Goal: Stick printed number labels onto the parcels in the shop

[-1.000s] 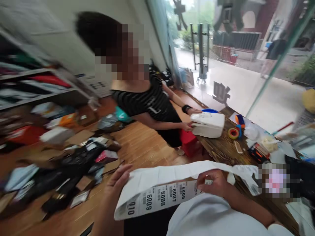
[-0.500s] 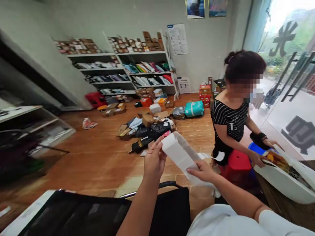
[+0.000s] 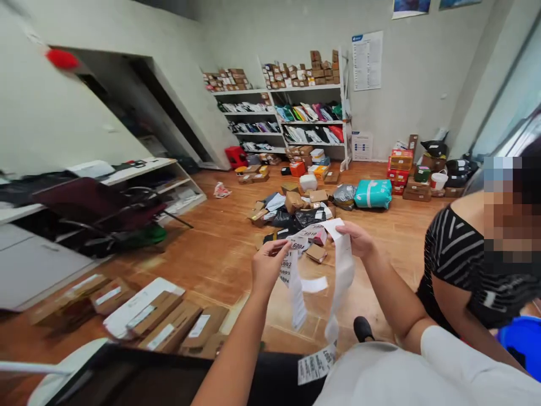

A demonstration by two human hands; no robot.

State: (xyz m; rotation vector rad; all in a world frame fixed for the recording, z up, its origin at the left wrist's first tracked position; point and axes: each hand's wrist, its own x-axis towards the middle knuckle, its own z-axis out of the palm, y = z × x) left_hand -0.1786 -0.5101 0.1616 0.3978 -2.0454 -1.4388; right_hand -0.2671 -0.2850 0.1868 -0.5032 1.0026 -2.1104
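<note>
A long white strip of printed number labels (image 3: 344, 254) hangs in loops between my two hands. My left hand (image 3: 270, 262) pinches it near a label reading 6004, with more numbered labels dangling below the fingers. Holding the strip higher up and farther right, my right hand (image 3: 356, 238) has its thumb and fingers closed on the paper. The loose tail drops toward my lap, where its printed end (image 3: 316, 365) shows large digits. Past the hands, a heap of parcels (image 3: 296, 206) lies on the floor.
Shelves (image 3: 308, 87) of boxes and bagged parcels stand against the back wall. Cartons (image 3: 169, 324) lie on the floor at lower left. An office chair (image 3: 97, 197) stands by a desk at left. A co-worker (image 3: 456, 254) in a striped top is close on my right, beside a blue bin (image 3: 522, 338).
The view has swung left. My hands have moved apart, and the strip, earlier a broad white band between them, now hangs in loops with its printed side showing. The co-worker appears nearer the right edge.
</note>
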